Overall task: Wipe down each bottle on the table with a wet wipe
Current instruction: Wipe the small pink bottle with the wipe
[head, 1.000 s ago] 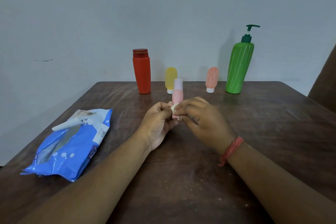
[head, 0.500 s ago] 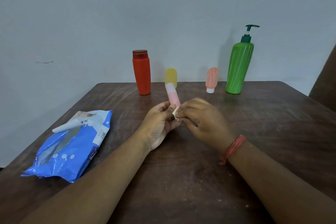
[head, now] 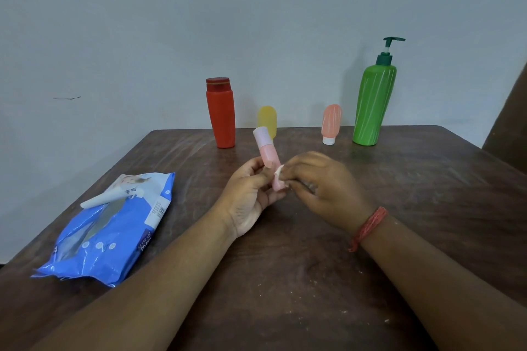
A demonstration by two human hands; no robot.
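My left hand [head: 251, 194] grips a small pink bottle [head: 267, 153] with a pale cap, held above the table and tilted to the left. My right hand [head: 319, 188] pinches a small white wet wipe [head: 279, 171] against the bottle's lower part. Along the table's far edge stand a red bottle [head: 221, 112], a yellow tube [head: 267, 120] partly hidden behind the pink bottle, a salmon tube [head: 330, 124] on its white cap, and a tall green pump bottle [head: 373, 102].
A blue wet wipe pack [head: 108, 228] lies at the left of the brown wooden table [head: 399, 194], its flap peeled back. A dark object [head: 510, 125] stands past the table's right edge. A pale wall rises behind.
The pink bottle has tipped from upright to leaning left, and more of it shows above my hands. My right hand with the wipe has slid down to the bottle's lower end.
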